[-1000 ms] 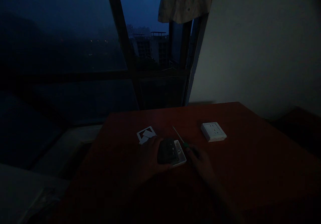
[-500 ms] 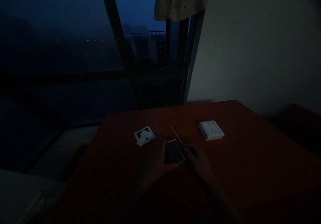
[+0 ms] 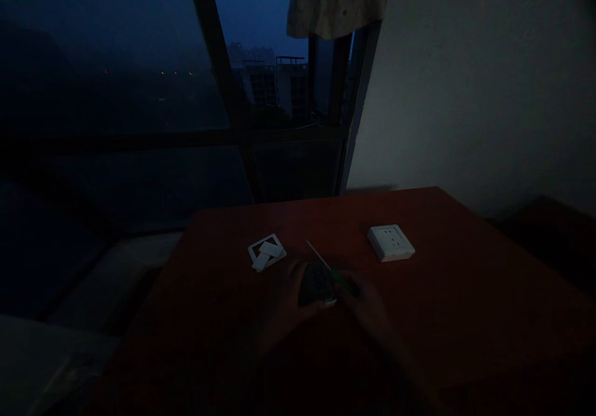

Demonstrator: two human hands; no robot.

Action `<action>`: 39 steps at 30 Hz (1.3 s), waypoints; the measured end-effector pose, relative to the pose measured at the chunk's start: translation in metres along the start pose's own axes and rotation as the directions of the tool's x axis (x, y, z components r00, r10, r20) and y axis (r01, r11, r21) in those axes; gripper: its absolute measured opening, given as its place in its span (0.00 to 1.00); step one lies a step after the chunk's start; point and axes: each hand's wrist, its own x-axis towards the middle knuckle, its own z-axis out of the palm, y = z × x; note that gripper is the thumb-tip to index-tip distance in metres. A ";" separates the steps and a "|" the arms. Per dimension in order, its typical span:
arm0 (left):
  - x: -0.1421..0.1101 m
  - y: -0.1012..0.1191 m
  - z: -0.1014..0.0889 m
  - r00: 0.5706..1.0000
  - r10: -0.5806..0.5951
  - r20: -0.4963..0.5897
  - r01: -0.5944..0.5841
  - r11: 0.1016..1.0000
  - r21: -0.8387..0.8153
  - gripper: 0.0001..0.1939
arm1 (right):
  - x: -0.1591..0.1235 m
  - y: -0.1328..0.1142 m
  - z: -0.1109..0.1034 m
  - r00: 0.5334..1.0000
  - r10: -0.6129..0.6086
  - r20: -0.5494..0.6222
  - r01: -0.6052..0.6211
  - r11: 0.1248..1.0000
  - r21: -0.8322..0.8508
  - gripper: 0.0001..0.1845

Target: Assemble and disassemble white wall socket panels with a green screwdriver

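Note:
My left hand (image 3: 291, 292) is closed around the left side and near edge of a dark-faced switch module with a pale rim (image 3: 316, 284). In my right hand (image 3: 365, 298) is a screwdriver (image 3: 343, 281) with a green handle, its thin metal shaft pointing up and to the left over the table. The right fingers lie close against the module's right side; dim light hides whether they touch it. Beyond my left hand lies a white square frame (image 3: 278, 238), with two white plates (image 3: 270, 249) resting across it.
A white socket box (image 3: 391, 243) sits on the right part of the reddish-brown table (image 3: 326, 214). Behind the table are a dark-framed window (image 3: 233, 99) and a short curtain (image 3: 339, 3). A pale wall (image 3: 465, 81) rises at the right.
The module has turned in my left hand, and its near white edge now shows. The screwdriver has shifted left, its shaft lying flatter and more of its green handle showing.

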 end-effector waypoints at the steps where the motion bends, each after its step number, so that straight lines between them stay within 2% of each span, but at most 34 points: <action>1: 0.000 -0.002 0.000 1.000 0.005 0.007 -0.005 1.000 0.007 0.36 | 0.000 -0.001 0.000 1.000 0.001 0.003 -0.001 1.000 0.000 0.17; 6: 0.000 -0.012 -0.002 0.998 0.036 0.059 -0.037 0.999 0.013 0.39 | 0.000 -0.004 -0.001 1.000 0.003 0.011 -0.003 1.000 0.002 0.16; 13: 0.000 -0.011 -0.007 0.995 0.033 0.090 -0.033 0.999 0.004 0.39 | 0.001 -0.001 -0.002 1.000 0.003 -0.006 -0.003 1.000 -0.005 0.18; 26: 0.000 -0.005 -0.004 0.999 0.008 0.042 -0.005 0.998 -0.059 0.38 | 0.002 0.003 -0.001 1.000 0.001 -0.007 -0.001 1.000 -0.020 0.19; 39: 0.000 -0.006 0.001 1.000 -0.014 0.006 0.014 0.999 -0.037 0.38 | 0.001 0.004 0.001 1.000 -0.006 0.004 0.007 0.997 -0.072 0.15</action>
